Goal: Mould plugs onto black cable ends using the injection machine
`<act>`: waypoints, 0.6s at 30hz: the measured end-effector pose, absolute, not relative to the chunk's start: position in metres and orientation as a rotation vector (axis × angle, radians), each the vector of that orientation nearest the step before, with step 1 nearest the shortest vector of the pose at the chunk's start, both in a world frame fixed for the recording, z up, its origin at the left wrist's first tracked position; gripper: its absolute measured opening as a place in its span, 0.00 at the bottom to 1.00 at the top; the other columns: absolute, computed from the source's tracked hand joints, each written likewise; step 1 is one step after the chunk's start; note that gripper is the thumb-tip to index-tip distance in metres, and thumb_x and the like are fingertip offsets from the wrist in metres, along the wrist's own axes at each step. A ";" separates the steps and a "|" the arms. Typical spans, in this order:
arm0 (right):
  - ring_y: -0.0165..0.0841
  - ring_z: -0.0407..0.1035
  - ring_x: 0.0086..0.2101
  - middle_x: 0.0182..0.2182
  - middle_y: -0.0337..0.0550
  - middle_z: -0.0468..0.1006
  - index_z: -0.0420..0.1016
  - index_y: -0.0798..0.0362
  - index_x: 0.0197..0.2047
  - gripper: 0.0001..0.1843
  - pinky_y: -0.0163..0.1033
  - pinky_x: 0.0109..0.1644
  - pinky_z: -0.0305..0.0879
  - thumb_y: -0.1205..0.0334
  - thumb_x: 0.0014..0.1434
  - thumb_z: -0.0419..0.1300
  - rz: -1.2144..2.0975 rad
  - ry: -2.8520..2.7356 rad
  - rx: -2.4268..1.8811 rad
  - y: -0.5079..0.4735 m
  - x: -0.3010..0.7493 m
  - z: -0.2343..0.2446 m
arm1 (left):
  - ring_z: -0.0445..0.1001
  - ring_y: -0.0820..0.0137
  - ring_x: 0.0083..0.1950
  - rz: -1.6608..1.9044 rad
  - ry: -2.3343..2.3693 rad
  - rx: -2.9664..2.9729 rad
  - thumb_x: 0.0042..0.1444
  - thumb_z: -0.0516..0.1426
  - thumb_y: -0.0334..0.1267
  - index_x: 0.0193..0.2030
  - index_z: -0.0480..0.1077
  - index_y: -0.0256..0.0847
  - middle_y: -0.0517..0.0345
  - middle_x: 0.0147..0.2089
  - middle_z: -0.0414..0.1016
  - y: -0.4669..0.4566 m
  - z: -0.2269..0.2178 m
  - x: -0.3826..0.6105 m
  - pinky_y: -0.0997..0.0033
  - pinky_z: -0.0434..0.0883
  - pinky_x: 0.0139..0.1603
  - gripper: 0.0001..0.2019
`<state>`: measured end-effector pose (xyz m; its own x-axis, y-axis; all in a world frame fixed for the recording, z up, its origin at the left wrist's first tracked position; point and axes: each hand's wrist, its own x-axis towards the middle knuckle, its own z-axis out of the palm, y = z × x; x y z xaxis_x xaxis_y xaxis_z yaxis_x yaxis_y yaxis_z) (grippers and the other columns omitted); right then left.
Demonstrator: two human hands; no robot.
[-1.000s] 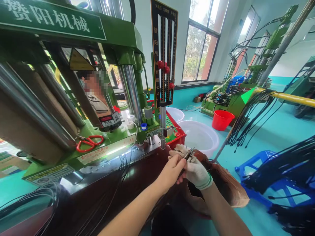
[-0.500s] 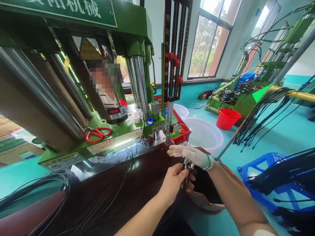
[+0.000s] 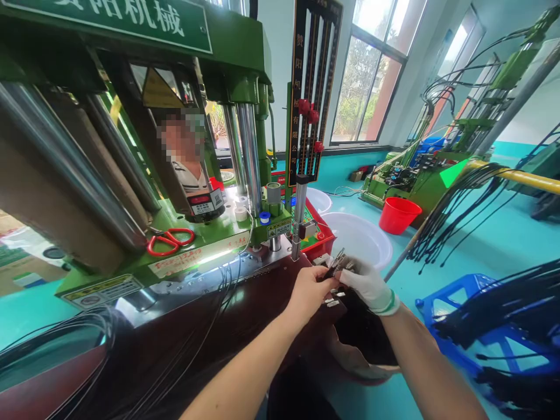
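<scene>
My left hand [image 3: 310,291], bare, is closed around a bunch of black cables with silvery metal ends [image 3: 336,262], which point up and away from me. My right hand [image 3: 367,286] wears a white glove with a green cuff; its curled fingers grip the same bunch from the right. Several metal plugs [image 3: 333,303] show just below my hands, at the corner of the dark red table [image 3: 258,315]. Exactly which ends the gloved fingertips pinch is hidden.
A green press [image 3: 245,76] stands ahead on the left, with red-handled scissors [image 3: 170,241] on its bed. Thin black cables [image 3: 109,326] lie coiled at the left. A white tub [image 3: 363,239], a red bucket [image 3: 399,214] and a blue stool [image 3: 464,297] stand on the floor. A person is behind the press.
My gloved hand has gone from lying flat over the metal ends to curling round them. The bunch has risen and tilted, and several plugs now show below my hands.
</scene>
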<state>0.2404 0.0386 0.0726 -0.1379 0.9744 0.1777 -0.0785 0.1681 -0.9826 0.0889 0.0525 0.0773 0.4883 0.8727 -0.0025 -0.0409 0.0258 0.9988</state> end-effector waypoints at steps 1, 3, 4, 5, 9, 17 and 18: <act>0.32 0.69 0.29 0.30 0.43 0.76 0.73 0.58 0.35 0.12 0.37 0.32 0.65 0.60 0.48 0.64 1.211 -1.313 -0.969 0.038 0.241 0.072 | 0.60 0.79 0.19 0.815 0.796 1.418 0.44 0.56 0.39 0.25 0.70 0.35 0.63 0.19 0.64 0.055 0.079 0.090 0.80 0.56 0.17 0.08; 0.31 0.68 0.25 0.27 0.41 0.75 0.73 0.57 0.33 0.11 0.37 0.28 0.65 0.60 0.46 0.65 1.250 -1.198 -0.947 0.037 0.241 0.072 | 0.62 0.78 0.20 0.759 0.759 1.473 0.46 0.55 0.40 0.26 0.70 0.35 0.62 0.20 0.65 0.059 0.080 0.090 0.80 0.57 0.18 0.09; 0.30 0.68 0.23 0.25 0.40 0.75 0.73 0.56 0.32 0.10 0.36 0.26 0.64 0.61 0.46 0.65 1.273 -1.124 -0.919 0.038 0.240 0.071 | 0.62 0.78 0.20 0.734 0.743 1.476 0.47 0.54 0.41 0.26 0.69 0.35 0.61 0.21 0.67 0.060 0.081 0.090 0.80 0.58 0.17 0.10; 0.29 0.67 0.21 0.23 0.39 0.75 0.73 0.56 0.30 0.08 0.36 0.24 0.63 0.62 0.45 0.65 1.282 -1.045 -0.883 0.039 0.240 0.069 | 0.63 0.78 0.20 0.715 0.736 1.472 0.49 0.53 0.43 0.26 0.69 0.35 0.60 0.23 0.68 0.061 0.081 0.091 0.80 0.58 0.17 0.11; 0.28 0.68 0.24 0.24 0.36 0.76 0.74 0.54 0.26 0.06 0.35 0.29 0.65 0.66 0.42 0.66 1.187 -0.821 -0.719 0.044 0.239 0.064 | 0.62 0.78 0.18 0.675 0.734 1.467 0.50 0.51 0.46 0.26 0.66 0.36 0.57 0.24 0.71 0.063 0.082 0.092 0.79 0.58 0.15 0.14; 0.35 0.70 0.41 0.41 0.42 0.76 0.73 0.49 0.43 0.18 0.40 0.44 0.66 0.62 0.46 0.65 1.212 -1.108 -0.840 0.046 0.248 0.079 | 0.56 0.80 0.14 0.669 0.758 1.362 0.53 0.49 0.47 0.25 0.61 0.38 0.62 0.18 0.66 0.051 0.067 0.093 0.81 0.51 0.12 0.14; 0.36 0.68 0.46 0.46 0.43 0.74 0.71 0.47 0.47 0.21 0.42 0.48 0.65 0.60 0.48 0.65 1.229 -1.139 -0.821 0.048 0.248 0.082 | 0.55 0.80 0.13 0.671 0.771 1.367 0.53 0.48 0.48 0.24 0.60 0.38 0.62 0.16 0.65 0.048 0.064 0.094 0.80 0.50 0.12 0.15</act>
<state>0.2477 0.0482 0.0820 -0.0408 0.9768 0.2103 -0.2836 0.1905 -0.9398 0.0939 0.0476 0.0636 0.5930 0.8001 -0.0904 0.0213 0.0966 0.9951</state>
